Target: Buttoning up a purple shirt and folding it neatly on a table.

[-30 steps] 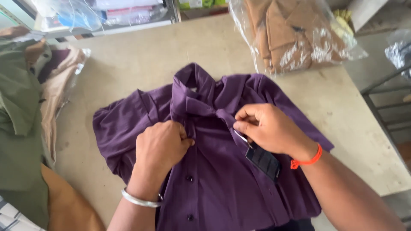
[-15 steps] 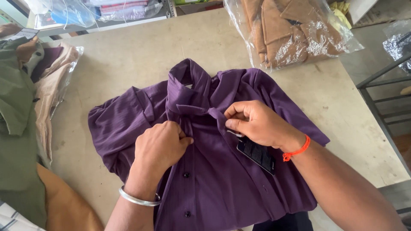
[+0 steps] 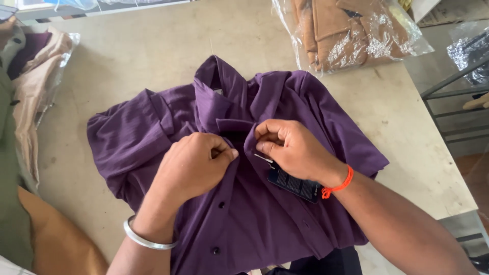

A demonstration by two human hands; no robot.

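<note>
A purple button-up shirt (image 3: 142, 135) lies front up on a beige table (image 3: 132, 56), collar toward the far side. My left hand (image 3: 196, 163) pinches the left edge of the shirt's front opening just below the collar. My right hand (image 3: 290, 147) pinches the opposite edge, its fingertips almost touching the left hand's. A dark hang tag (image 3: 295, 185) dangles on the shirt under my right wrist, which wears an orange thread band. A silver bangle circles my left wrist. Dark buttons run down the placket toward me.
A clear plastic bag of tan garments (image 3: 351, 30) rests at the table's far right. Pink, green and tan clothes (image 3: 28, 102) are piled along the left edge. A metal rack (image 3: 453, 102) stands beyond the table's right edge.
Both hands have drawn closer together at the placket under the collar. The camera has moved nearer, so the shirt fills more of the view.
</note>
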